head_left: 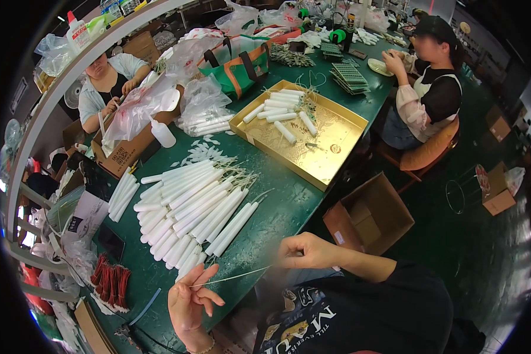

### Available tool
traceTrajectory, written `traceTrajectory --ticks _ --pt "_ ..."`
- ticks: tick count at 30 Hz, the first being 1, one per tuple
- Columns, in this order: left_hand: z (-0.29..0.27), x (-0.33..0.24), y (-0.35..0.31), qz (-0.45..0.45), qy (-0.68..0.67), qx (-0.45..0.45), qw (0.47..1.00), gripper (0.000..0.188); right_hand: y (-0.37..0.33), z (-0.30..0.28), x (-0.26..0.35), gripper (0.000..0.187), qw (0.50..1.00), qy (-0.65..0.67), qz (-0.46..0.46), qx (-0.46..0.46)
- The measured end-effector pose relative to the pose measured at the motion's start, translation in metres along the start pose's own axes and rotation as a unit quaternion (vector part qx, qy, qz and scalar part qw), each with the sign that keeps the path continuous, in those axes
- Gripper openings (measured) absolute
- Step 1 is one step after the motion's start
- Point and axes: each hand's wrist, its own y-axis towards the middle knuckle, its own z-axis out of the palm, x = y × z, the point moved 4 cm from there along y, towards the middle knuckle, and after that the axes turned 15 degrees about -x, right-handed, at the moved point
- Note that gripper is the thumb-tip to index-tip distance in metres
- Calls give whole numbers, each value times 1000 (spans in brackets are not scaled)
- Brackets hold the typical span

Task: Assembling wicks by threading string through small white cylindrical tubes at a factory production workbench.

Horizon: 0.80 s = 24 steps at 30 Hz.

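A thin white cord (233, 276) is pulled taut between my two hands. My left hand (190, 300), at the front edge of the table, pinches one end between thumb and forefinger, its other fingers spread. To the right, just off the table edge, my right hand (304, 250) is closed on the cord's other end; a blur hides part of its fingertips. Beyond my hands lies a large pile of white candle-shaped tubes (186, 203), with thin wires trailing from their far ends. Small white flame-shaped pieces (203, 152) are scattered behind the pile.
A gold tray (312, 162) holds more white tubes with wires. Red wire bundles (111, 283) lie at left, near a blue strip (146, 307). A white squeeze bottle (162, 133) stands farther back. An open carton (369, 215) sits right. Two co-workers (428, 88) sit across and at right.
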Motion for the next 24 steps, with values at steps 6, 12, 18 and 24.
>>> traceTrajectory --ticks 6,12,18,24 --pt "-9 -9 -8 49 115 -40 991 49 8 11 -17 7 994 14 100 35" --pt "-2 -19 19 -79 17 27 996 51 4 10 -25 5 969 188 148 -65" --pt "-31 -55 46 109 360 123 918 49 23 8 -26 7 963 233 105 -90" --pt "-160 -77 158 299 627 -254 673 22 29 -9 -18 8 970 217 55 -92"
